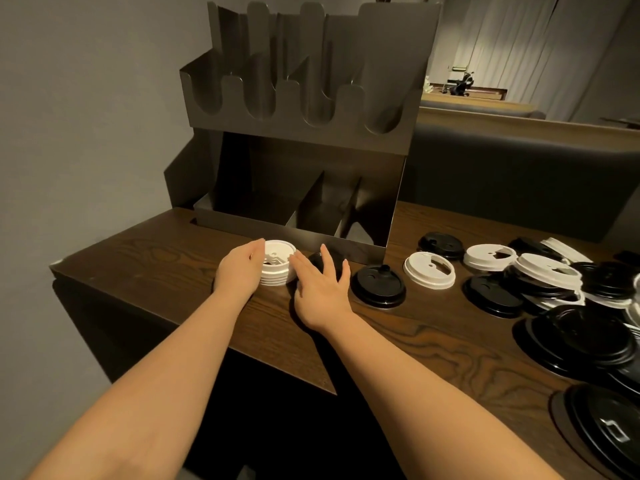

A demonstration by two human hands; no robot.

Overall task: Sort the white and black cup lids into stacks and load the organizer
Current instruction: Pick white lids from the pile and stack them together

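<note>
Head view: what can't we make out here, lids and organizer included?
- Small black lid behind the right hand: fingers cover most of it.
- Heap of black and white plastic lids: cut off by the right edge; no count possible.
- Steel organizer: dark lower bins, floors unclear.
- White lid stack: left hand hides its left side.

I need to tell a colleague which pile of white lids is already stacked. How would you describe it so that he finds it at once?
Start at the metal organizer at the back of the wooden table. Right in front of its low front wall stands the stack of white lids, between the left hand and the right hand. It is the only neat white pile; the other white lids lie loose further right.
</note>
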